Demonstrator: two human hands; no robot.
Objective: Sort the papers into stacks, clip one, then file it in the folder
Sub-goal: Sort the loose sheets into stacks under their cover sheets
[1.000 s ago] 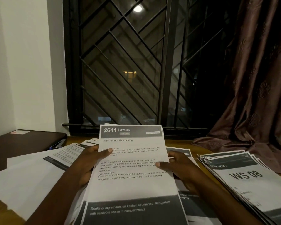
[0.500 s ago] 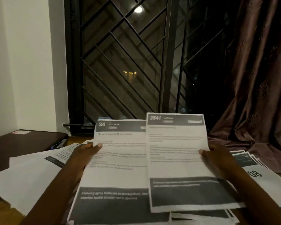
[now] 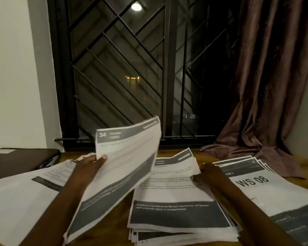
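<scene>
Sorting papers at a brown wooden table [image 3: 169, 152] before a black diagonal-barred window grille [image 3: 123, 68], dark beyond. Gripping in the left hand [image 3: 89, 166] a bowed sheaf of white printed sheets with a grey header band numbered 34 [image 3: 128, 157], with the thumb clamped on the front face and the fingers hidden behind; held clear of the table, tilted rightward, crossing the left edge of the centre pile in this view. Resting the right hand [image 3: 210, 176] on the right edge of a squared stack of white sheets headed KITCHEN [image 3: 176, 197], flat on the table at centre, with the thumb on the top sheet; impossible to tell whether pinching that sheet or lying loose on it. Just beside, to the right and partly under the right forearm: a fanned stack of white sheets marked WS 08 [image 3: 260, 185]. To the left, under the left forearm: a loose spread of white pages [image 3: 21, 197]. At far left, near the white wall [image 3: 16, 68]: a dark brown flat folder [image 3: 21, 158], lying on the table. At right: a draped mauve-brown patterned curtain [image 3: 267, 86], pooling on the tabletop.
</scene>
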